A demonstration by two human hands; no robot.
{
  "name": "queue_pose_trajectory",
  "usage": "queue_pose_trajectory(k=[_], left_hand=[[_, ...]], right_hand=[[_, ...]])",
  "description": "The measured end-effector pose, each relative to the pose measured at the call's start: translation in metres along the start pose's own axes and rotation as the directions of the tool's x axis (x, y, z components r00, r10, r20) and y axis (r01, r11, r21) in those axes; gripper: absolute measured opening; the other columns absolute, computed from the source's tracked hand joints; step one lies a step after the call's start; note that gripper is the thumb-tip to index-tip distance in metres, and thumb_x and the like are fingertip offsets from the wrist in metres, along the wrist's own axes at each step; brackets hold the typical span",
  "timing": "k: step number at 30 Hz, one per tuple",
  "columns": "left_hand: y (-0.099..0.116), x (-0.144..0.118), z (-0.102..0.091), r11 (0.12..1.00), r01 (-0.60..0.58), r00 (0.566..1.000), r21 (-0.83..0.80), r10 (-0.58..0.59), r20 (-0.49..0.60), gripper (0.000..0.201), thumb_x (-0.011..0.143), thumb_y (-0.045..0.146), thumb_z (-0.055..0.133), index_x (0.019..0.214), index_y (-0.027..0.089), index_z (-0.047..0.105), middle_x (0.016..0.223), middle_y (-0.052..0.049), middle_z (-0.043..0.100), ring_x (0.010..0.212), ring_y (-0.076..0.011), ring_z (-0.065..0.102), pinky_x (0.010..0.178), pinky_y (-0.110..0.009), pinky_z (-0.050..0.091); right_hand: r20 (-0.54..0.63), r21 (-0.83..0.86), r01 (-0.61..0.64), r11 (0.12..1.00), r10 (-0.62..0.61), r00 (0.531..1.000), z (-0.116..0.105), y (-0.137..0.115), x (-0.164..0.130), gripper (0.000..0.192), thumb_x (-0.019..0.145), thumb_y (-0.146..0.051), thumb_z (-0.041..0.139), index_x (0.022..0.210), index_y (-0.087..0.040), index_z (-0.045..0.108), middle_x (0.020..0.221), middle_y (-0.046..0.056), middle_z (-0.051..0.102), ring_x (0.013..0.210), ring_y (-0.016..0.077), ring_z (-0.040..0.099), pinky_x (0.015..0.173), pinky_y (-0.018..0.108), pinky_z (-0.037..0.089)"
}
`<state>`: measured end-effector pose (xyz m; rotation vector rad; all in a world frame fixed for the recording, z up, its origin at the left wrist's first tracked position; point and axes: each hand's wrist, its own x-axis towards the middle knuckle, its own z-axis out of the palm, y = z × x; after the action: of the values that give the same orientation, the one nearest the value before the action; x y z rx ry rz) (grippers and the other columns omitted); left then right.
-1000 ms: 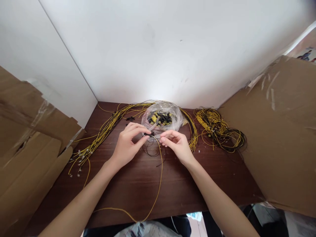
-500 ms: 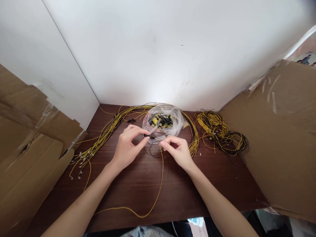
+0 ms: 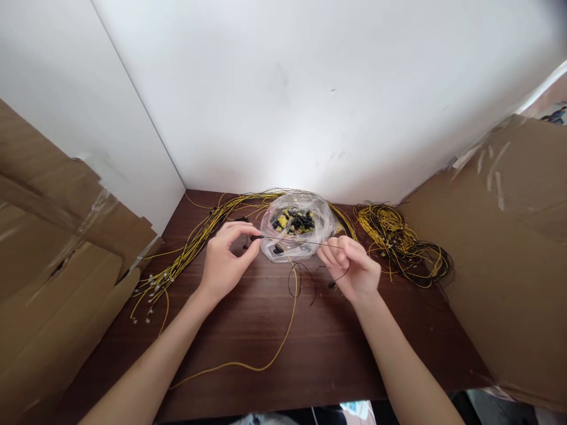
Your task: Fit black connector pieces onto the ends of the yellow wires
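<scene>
Left hand: thumb and forefinger pinched on the black wire's end.
Right hand: fingers closed round the same wire.
Wire: taut between them, before the plastic bag.

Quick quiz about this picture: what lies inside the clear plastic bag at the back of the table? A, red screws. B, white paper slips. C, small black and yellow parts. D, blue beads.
C: the clear plastic bag holds a heap of small black and yellow parts, seen through its wrinkled film just beyond the thin black wire stretched between the left hand and right hand.
</scene>
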<state>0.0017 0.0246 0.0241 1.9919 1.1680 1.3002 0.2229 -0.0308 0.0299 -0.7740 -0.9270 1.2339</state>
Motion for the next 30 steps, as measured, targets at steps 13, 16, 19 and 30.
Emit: queue_pose_trajectory(k=[13, 16, 19, 30], left_hand=[[-0.001, 0.003, -0.001, 0.999, 0.009, 0.999, -0.052, -0.011, -0.036, 0.003, 0.077, 0.018, 0.057, 0.079, 0.018, 0.059, 0.097, -0.004, 0.067, 0.105, -0.0199, 0.058, 0.099, -0.038, 0.041], [-0.003, 0.003, -0.001, 0.997, 0.053, 0.997, -0.052, -0.056, -0.049, 0.006, 0.077, 0.019, 0.057, 0.081, 0.017, 0.061, 0.096, -0.004, 0.068, 0.100, -0.0188, 0.060, 0.096, -0.036, 0.043], [-0.005, 0.003, -0.001, 0.988, 0.141, 0.986, -0.058, -0.145, -0.084, 0.011, 0.077, 0.021, 0.057, 0.084, 0.016, 0.064, 0.093, -0.004, 0.069, 0.092, -0.0176, 0.063, 0.090, -0.033, 0.046], [-0.005, 0.006, -0.003, 0.889, 0.361, 0.926, -0.281, -0.378, -0.008, 0.019, 0.073, 0.030, 0.064, 0.084, 0.014, 0.065, 0.078, -0.006, 0.070, 0.074, -0.0173, 0.065, 0.071, -0.027, 0.050]], right_hand=[[-0.250, 0.408, 0.209, 0.889, -0.111, 0.962, -0.033, -0.024, 0.003, 0.025, 0.074, -0.023, 0.059, 0.055, -0.021, 0.043, 0.049, -0.007, 0.022, 0.041, 0.0086, 0.021, 0.040, 0.024, 0.028], [-0.240, 0.423, 0.197, 0.884, -0.101, 0.966, -0.040, -0.024, 0.003, 0.022, 0.079, -0.024, 0.058, 0.059, -0.021, 0.048, 0.046, -0.008, 0.023, 0.037, 0.0076, 0.016, 0.033, 0.022, 0.021], [-0.209, 0.442, 0.155, 0.883, -0.067, 0.976, -0.042, -0.024, 0.003, 0.022, 0.082, -0.026, 0.058, 0.062, -0.021, 0.048, 0.045, -0.009, 0.023, 0.035, 0.0067, 0.012, 0.029, 0.020, 0.016], [-0.211, 0.498, 0.118, 0.859, -0.013, 0.977, -0.041, -0.028, 0.003, 0.023, 0.075, -0.023, 0.062, 0.060, -0.019, 0.045, 0.044, -0.011, 0.023, 0.035, 0.0037, 0.015, 0.030, 0.016, 0.018]])
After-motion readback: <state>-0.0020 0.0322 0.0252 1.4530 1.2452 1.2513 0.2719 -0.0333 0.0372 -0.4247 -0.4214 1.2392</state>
